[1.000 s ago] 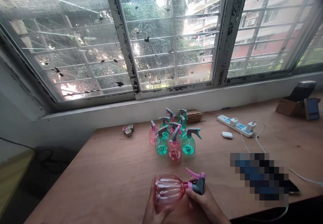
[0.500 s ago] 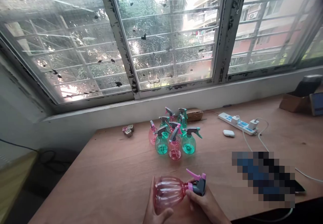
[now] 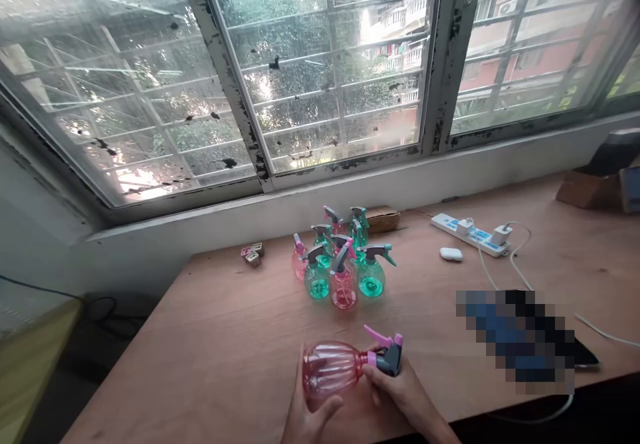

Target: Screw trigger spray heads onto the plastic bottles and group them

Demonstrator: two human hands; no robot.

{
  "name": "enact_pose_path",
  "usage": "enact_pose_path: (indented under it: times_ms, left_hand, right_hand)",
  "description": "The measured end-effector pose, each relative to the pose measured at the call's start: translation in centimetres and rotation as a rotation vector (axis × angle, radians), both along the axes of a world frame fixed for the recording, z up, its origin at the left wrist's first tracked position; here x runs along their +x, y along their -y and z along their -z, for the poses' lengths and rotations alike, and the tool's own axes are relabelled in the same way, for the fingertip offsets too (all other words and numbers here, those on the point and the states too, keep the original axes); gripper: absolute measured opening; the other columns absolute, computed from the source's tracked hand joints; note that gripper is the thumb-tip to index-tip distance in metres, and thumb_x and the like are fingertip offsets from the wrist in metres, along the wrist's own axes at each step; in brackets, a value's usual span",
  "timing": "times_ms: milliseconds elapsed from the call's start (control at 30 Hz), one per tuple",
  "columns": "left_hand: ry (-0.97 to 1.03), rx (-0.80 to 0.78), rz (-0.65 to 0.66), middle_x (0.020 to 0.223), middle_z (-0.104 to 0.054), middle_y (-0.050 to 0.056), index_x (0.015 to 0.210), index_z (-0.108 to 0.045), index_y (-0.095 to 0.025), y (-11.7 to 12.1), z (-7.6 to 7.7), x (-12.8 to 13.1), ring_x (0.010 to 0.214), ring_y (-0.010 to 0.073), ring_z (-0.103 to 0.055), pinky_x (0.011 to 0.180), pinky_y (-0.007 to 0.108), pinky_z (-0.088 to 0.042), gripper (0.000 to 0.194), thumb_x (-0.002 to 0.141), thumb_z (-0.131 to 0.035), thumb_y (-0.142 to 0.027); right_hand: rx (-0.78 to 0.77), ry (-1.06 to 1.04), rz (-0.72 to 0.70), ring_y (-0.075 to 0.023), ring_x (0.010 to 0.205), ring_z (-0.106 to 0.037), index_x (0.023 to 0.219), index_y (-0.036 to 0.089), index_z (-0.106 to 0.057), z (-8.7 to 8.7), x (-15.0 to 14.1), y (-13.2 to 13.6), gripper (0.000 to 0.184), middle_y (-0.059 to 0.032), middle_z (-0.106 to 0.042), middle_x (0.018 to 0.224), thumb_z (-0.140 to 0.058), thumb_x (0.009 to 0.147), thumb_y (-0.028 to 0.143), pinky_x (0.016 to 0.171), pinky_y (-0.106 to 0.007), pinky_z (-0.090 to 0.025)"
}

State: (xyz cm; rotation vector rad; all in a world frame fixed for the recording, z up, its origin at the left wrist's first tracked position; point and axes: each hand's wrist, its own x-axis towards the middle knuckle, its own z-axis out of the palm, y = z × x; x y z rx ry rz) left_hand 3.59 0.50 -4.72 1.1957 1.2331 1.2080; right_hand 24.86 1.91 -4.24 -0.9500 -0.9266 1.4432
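A clear pink spray bottle (image 3: pixel 331 369) lies on its side between my two hands, above the near part of the table. My left hand (image 3: pixel 309 409) cups its rounded base, the thumb underneath on the near side. With its fingers around the neck and the dark grey spray head (image 3: pixel 389 360), my right hand (image 3: pixel 393 385) grips the other end. The pink trigger points up and away from me. Beyond stands a cluster of upright spray bottles, among them a green one (image 3: pixel 317 283), a pink one (image 3: pixel 344 291) and another green one (image 3: pixel 371 279).
The wooden table (image 3: pixel 225 351) runs to the windowsill. A white power strip (image 3: pixel 470 234) with plugs and cables, a white earbud case (image 3: pixel 451 254) and a blurred-out flat device (image 3: pixel 525 341) lie right. Small blocks (image 3: pixel 253 255) sit back left, a cardboard piece (image 3: pixel 383 219) behind the bottles.
The view has shifted slightly, so everything on the table appears a little higher. Both hands keep the same hold on the pink spray bottle.
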Motion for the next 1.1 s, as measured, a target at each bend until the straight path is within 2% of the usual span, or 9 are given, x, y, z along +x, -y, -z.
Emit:
enact_pose_path:
  times_ms: [100,200,300,400,500,567,733,867,1100]
  left_hand:
    - [0.019,-0.024,-0.017,0.152,-0.051,0.015,0.153,-0.031,-0.023,0.0,-0.5,0.3,0.138,0.0383,-0.048,0.118,0.049,-0.035,0.111,0.061,-0.087,-0.049]
    - [-0.041,-0.025,0.014,0.159,-0.043,0.009,0.155,-0.025,-0.028,0.1,-1.3,0.4,0.144,0.0337,-0.040,0.121,0.044,-0.030,0.109,0.066,-0.086,-0.043]
    - [-0.080,0.004,-0.004,0.159,-0.041,0.009,0.156,-0.021,-0.028,0.3,-1.6,0.4,0.146,0.0313,-0.037,0.123,0.043,-0.025,0.108,0.070,-0.083,-0.043]
    - [-0.054,-0.006,-0.020,0.156,-0.046,0.012,0.155,-0.026,-0.024,0.2,-1.3,0.3,0.143,0.0331,-0.042,0.122,0.042,-0.027,0.112,0.063,-0.087,-0.045]
    - [-0.015,-0.032,-0.002,0.150,-0.053,0.013,0.150,-0.037,-0.022,0.1,-0.7,0.5,0.139,0.0350,-0.048,0.119,0.043,-0.034,0.105,0.061,-0.088,-0.045]
    - [0.004,0.003,-0.037,0.152,-0.051,0.013,0.149,-0.039,-0.023,0.0,-0.3,0.6,0.141,0.0351,-0.046,0.120,0.044,-0.032,0.104,0.060,-0.088,-0.046]
    - [-0.042,0.024,-0.034,0.155,-0.048,0.011,0.152,-0.035,-0.024,-0.2,0.4,0.1,0.143,0.0349,-0.042,0.120,0.045,-0.032,0.100,0.068,-0.083,-0.046]
    - [-0.148,0.032,-0.056,0.151,-0.053,0.012,0.148,-0.042,-0.022,-0.5,0.7,-0.3,0.141,0.0354,-0.045,0.120,0.047,-0.032,0.091,0.069,-0.083,-0.041]
    - [-0.170,0.021,-0.114,0.143,-0.061,0.013,0.142,-0.050,-0.023,-0.7,0.5,-0.1,0.130,0.0350,-0.057,0.113,0.047,-0.042,0.082,0.070,-0.081,-0.046]
  right_hand:
    - [-0.008,-0.007,0.014,-0.0113,0.033,-0.055,0.093,0.021,-0.053,-0.1,-0.1,-0.1,0.048,0.0078,-0.064,0.049,-0.080,0.073,0.055,0.038,-0.021,-0.037]
    - [-0.015,-0.005,0.030,-0.0112,0.034,-0.055,0.093,0.021,-0.053,-0.5,0.0,-0.1,0.047,0.0072,-0.065,0.050,-0.080,0.075,0.054,0.039,-0.021,-0.037]
    - [-0.014,0.006,0.026,-0.0113,0.035,-0.055,0.092,0.021,-0.053,-0.9,0.1,0.1,0.045,0.0073,-0.064,0.050,-0.079,0.076,0.053,0.040,-0.022,-0.037]
    - [-0.019,0.023,0.016,-0.0125,0.036,-0.055,0.092,0.020,-0.056,-1.1,0.1,0.2,0.043,0.0068,-0.063,0.050,-0.078,0.076,0.054,0.041,-0.024,-0.040]
    - [-0.014,0.043,0.026,-0.0135,0.035,-0.055,0.092,0.020,-0.057,-0.9,0.1,0.2,0.045,0.0064,-0.063,0.049,-0.079,0.075,0.056,0.041,-0.024,-0.040]
    - [-0.011,0.048,0.032,-0.0137,0.034,-0.055,0.092,0.021,-0.057,-0.6,0.0,0.1,0.046,0.0065,-0.064,0.048,-0.079,0.073,0.057,0.040,-0.024,-0.040]
    - [-0.016,0.064,0.032,-0.0130,0.034,-0.055,0.095,0.020,-0.056,-0.2,0.0,-0.1,0.048,0.0075,-0.062,0.046,-0.079,0.074,0.056,0.040,-0.023,-0.039]
    - [-0.004,0.066,0.045,-0.0121,0.034,-0.054,0.096,0.020,-0.056,-0.4,0.0,0.0,0.047,0.0072,-0.063,0.047,-0.079,0.074,0.055,0.041,-0.023,-0.039]
    - [0.008,0.047,0.039,-0.0107,0.036,-0.053,0.095,0.020,-0.056,-0.3,0.0,0.1,0.045,0.0070,-0.063,0.049,-0.081,0.075,0.051,0.042,-0.023,-0.040]
